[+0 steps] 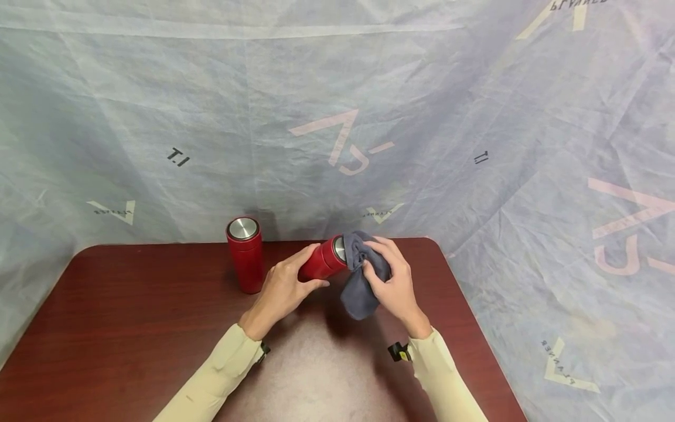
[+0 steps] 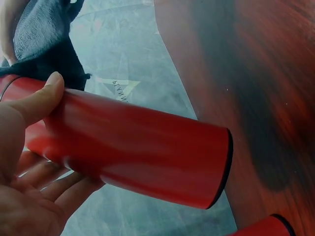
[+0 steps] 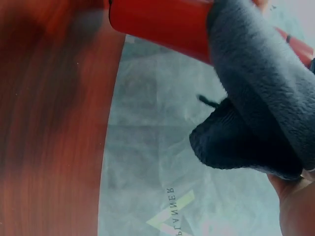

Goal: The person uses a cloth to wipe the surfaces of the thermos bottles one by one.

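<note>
My left hand (image 1: 279,290) grips a red flask (image 1: 318,264) round its body, holding it tilted above the table with its silver-topped lid toward the right. A dark grey cloth (image 1: 360,296) is bunched in my right hand (image 1: 394,284) and lies against the lid end. In the left wrist view, the thumb and fingers wrap the red flask (image 2: 142,142), and its black-rimmed base points away from the hand. The cloth (image 3: 261,78) hides the lid end in the right wrist view. Most of the right hand's fingers are hidden there.
Left of the hands, a second red flask (image 1: 248,266) with a silver lid top stands upright on the dark red wooden table (image 1: 132,316). A pale grey printed sheet (image 1: 253,117) hangs behind the table and along its right side.
</note>
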{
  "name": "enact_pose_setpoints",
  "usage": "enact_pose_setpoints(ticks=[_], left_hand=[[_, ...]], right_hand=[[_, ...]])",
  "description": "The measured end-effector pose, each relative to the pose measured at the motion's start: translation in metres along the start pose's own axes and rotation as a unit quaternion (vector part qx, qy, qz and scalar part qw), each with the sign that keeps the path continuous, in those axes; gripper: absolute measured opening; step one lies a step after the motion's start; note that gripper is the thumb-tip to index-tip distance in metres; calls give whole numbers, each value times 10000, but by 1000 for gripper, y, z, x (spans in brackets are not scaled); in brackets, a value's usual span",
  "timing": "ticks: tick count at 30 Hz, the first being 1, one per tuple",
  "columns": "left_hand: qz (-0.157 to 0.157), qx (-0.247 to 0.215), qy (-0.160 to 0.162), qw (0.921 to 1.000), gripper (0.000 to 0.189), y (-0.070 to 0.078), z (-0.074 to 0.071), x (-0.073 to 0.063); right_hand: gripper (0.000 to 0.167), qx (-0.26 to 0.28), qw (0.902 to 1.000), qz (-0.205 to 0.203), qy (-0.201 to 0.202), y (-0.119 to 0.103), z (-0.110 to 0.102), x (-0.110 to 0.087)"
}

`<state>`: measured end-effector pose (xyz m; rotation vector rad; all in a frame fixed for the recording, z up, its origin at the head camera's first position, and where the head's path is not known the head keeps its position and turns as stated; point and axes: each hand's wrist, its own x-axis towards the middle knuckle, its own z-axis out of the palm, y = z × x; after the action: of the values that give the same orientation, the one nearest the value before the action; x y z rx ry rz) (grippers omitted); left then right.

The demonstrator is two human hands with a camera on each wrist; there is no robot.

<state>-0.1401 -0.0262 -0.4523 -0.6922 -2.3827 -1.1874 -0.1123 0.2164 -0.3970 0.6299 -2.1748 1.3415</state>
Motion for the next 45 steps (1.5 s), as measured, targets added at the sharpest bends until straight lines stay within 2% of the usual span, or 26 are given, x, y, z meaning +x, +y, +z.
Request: enact_pose_setpoints(ticks=[7, 14, 23, 29, 32, 36, 40, 45], left_hand=[[-208, 125, -24, 9997, 78, 1, 2, -1], [-236, 197, -34, 9995, 77, 1, 4, -1], [-175, 343, 65, 9992, 77, 0, 6, -3], [-125, 432, 84, 9990, 77, -1, 7, -4], [-123, 455, 80, 9989, 77, -2, 8, -4], [-150, 445, 9, 9989, 77, -2, 8, -3], [-296, 365, -90, 9989, 76, -4, 8, -2], [-532, 235, -198, 9981, 74, -5, 8, 0]], right_hand=[[40, -63, 9977, -474, 486, 33, 14, -14], [41, -246, 9925, -917, 773, 34, 22, -21], [39, -756, 9844, -1409, 732, 28, 28, -22], [37, -1146, 9772, -1711, 507, 22, 29, -16], [35, -1174, 9769, -1742, 394, 19, 29, -12], [34, -985, 9810, -1624, 386, 18, 27, -9], [34, -552, 9870, -1403, 550, 21, 25, -9], [36, -102, 9898, -1086, 919, 27, 22, -13]])
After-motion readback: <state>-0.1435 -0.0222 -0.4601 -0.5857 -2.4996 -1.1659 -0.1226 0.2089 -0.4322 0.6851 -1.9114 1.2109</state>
